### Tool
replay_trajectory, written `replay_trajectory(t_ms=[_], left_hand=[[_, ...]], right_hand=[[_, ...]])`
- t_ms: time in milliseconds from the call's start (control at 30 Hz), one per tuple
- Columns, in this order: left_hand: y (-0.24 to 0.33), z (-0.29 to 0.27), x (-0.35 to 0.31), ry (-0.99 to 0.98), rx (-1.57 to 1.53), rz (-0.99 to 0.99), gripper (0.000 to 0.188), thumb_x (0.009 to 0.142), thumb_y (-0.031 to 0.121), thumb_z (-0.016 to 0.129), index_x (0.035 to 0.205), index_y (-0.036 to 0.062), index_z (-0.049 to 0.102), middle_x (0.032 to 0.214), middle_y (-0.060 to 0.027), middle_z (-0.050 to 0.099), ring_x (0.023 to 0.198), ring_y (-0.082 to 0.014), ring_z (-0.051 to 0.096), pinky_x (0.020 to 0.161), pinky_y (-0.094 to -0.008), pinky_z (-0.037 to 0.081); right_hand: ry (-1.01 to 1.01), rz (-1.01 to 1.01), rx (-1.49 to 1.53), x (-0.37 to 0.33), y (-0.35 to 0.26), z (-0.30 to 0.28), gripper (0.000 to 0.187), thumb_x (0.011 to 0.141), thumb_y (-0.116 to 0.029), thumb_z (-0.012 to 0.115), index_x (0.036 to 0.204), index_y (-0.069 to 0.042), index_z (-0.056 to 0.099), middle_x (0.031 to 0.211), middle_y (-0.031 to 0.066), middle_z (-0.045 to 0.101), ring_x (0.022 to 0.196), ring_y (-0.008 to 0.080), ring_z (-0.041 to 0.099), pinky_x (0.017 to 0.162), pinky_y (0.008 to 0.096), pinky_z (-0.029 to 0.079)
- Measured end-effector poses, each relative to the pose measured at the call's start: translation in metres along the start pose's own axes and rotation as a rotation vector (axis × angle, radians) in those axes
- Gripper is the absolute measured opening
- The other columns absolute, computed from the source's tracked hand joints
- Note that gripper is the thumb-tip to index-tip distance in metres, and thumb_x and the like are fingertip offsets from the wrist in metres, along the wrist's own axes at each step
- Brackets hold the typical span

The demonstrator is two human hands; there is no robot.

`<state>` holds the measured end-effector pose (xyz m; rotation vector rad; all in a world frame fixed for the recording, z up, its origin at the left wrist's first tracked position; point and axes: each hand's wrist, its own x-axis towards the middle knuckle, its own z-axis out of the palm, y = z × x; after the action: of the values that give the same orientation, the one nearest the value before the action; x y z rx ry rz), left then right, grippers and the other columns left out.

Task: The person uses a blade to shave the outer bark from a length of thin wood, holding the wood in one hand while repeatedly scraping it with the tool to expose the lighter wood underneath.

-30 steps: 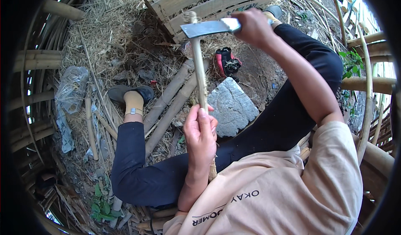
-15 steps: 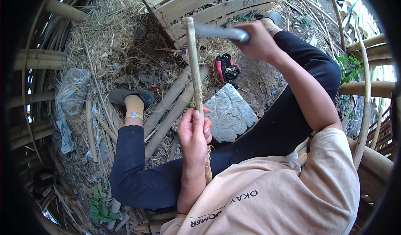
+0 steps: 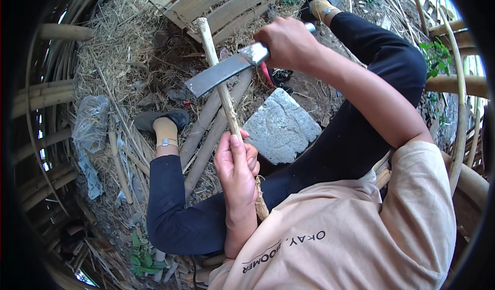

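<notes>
My left hand (image 3: 237,161) is closed around the lower part of a pale wooden stick (image 3: 228,107). The stick rises at a slant away from me, and its lower end comes out below the hand by my shirt. My right hand (image 3: 289,45) grips a machete (image 3: 219,75) by its metal handle. Its short, broad blade with a squared tip lies across the stick, well above my left fingers. The blade covers part of the stick; whether the edge touches the wood I cannot tell.
A rough grey stone block (image 3: 281,127) sits between my legs, with bamboo poles (image 3: 196,135) left of it. A slatted wooden crate (image 3: 221,6) stands ahead. A red and black thing (image 3: 268,76) is partly hidden behind my right hand. A clear plastic bag (image 3: 92,122) lies left.
My right hand has moved left, bringing the machete blade from beside the stick's top across its upper half. The stick now leans further left.
</notes>
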<state>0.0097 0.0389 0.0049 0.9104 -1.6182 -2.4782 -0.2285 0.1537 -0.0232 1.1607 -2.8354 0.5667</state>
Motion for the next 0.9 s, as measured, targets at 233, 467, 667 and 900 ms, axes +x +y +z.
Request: replay_trajectory(t_ms=[233,467,667,900], left_hand=[[0.003,0.006,-0.002,-0.065,-0.037,-0.006,0.020,0.107,0.027,0.043,0.103,0.0095,0.052,0.062,0.0076,0.034,0.048,0.0011,0.025,0.041,-0.0172,0.017],[0.007,0.008,-0.008,-0.157,-0.039,0.010,0.021,0.106,0.027,0.045,0.105,0.0080,0.053,0.060,0.0071,0.036,0.048,0.0012,0.026,0.041,-0.0173,0.018],[0.007,0.009,-0.011,-0.168,-0.044,0.011,0.021,0.106,0.027,0.045,0.104,0.0076,0.053,0.060,0.0070,0.037,0.047,0.0010,0.027,0.041,-0.0175,0.019],[-0.001,0.002,-0.009,-0.121,-0.067,-0.011,0.019,0.106,0.025,0.047,0.104,0.0079,0.054,0.060,0.0065,0.038,0.047,0.0007,0.028,0.040,-0.0174,0.020]], right_hand=[[0.249,-0.038,-0.065,0.017,0.026,-0.017,0.018,0.068,-0.015,0.071,0.085,-0.010,0.074,0.073,0.0151,0.069,0.068,0.0336,0.070,0.065,0.0430,0.057],[0.477,-0.085,-0.033,0.022,0.048,-0.036,0.030,0.071,-0.025,0.079,0.097,-0.010,0.074,0.074,0.0150,0.070,0.067,0.0312,0.070,0.064,0.0413,0.056],[0.619,-0.172,-0.022,0.023,0.052,-0.044,0.032,0.069,-0.024,0.081,0.097,-0.010,0.074,0.076,0.0153,0.070,0.070,0.0320,0.069,0.066,0.0420,0.055],[0.882,0.310,0.015,0.014,0.096,-0.121,0.036,0.095,-0.024,0.060,0.073,0.003,0.065,0.054,0.0211,0.056,0.044,0.0271,0.054,0.047,0.0423,0.041]])
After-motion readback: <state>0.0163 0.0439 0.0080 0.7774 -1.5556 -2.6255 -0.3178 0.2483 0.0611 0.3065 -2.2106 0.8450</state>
